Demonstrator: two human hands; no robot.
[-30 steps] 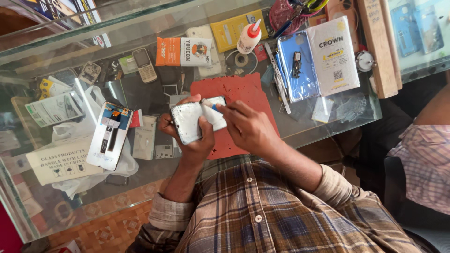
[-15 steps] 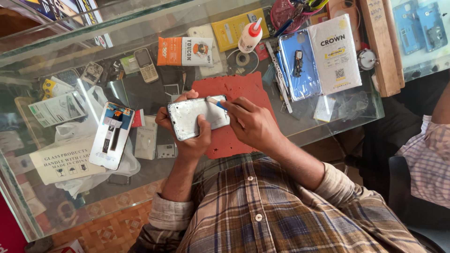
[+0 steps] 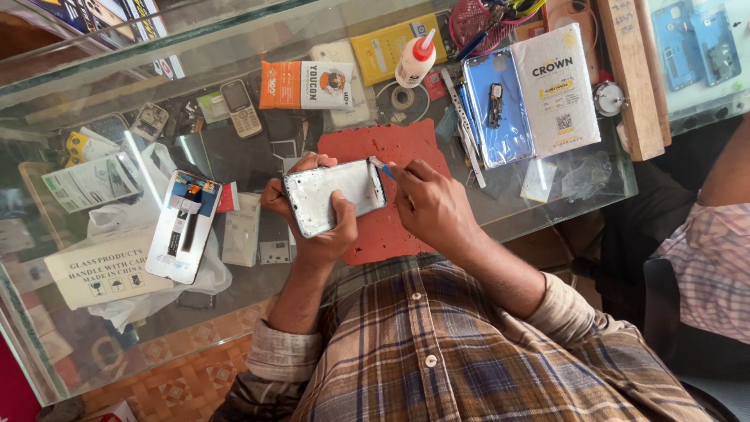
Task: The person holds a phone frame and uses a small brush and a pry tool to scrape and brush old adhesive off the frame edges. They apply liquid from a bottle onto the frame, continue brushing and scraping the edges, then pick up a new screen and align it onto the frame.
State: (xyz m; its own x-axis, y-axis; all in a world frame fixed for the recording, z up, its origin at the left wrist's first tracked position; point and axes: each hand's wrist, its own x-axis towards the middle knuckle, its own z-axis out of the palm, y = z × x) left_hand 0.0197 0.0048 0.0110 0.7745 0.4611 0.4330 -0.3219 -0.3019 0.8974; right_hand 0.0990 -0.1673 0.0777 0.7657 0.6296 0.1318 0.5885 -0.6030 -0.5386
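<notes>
My left hand (image 3: pixel 312 227) grips a phone frame (image 3: pixel 334 195), its pale grey inner side facing up, above a red work mat (image 3: pixel 406 148) on the glass counter (image 3: pixel 539 203). My right hand (image 3: pixel 428 205) pinches a thin blue-tipped tool (image 3: pixel 381 167) whose tip touches the frame's upper right corner. Both forearms wear plaid sleeves rolled to the elbow.
A white phone panel (image 3: pixel 183 227) lies on plastic bags at the left. A glue bottle (image 3: pixel 414 61), orange packet (image 3: pixel 305 84), blue phone case (image 3: pixel 498 109) and white package (image 3: pixel 559 87) sit at the back. A wooden block (image 3: pixel 629 78) stands right. Another person's arm (image 3: pixel 719 234) is at the far right.
The phone frame has turned from upright to lying sideways in my left hand. My right hand slid with the tool to the frame's upper right corner.
</notes>
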